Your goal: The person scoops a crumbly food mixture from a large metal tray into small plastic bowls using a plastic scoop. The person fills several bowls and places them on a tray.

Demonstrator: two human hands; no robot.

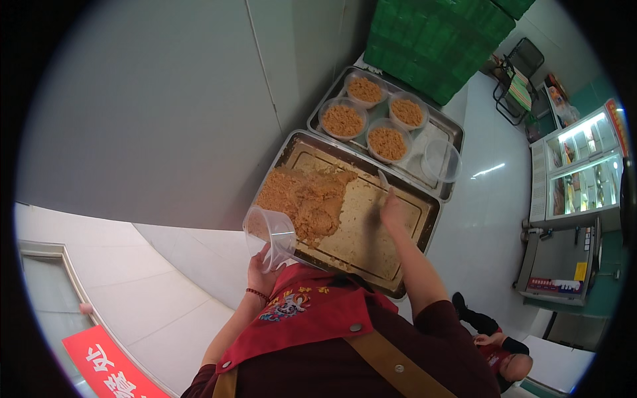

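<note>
My left hand [262,273] grips a clear round plastic tub [278,239] by its lower part. The tub is tilted on its side at the near left edge of a metal baking tray [361,248], its mouth facing left. In that tray a heap of crumbly orange-brown food [318,204] covers the left half; scraps stick to the bare right half. Over the tray's far right side, my right hand [393,209] is closed around a small pale utensil [382,178], whose handle is mostly hidden in the fingers.
Behind lies a second metal tray [445,124] with several filled tubs [388,143] and an apparently unfilled tub [442,161]. Green-wrapped boxes [433,45] stand beyond it. A grey wall panel [174,124] borders the left. A person [497,348] sits at lower right, near a lit display fridge [582,169].
</note>
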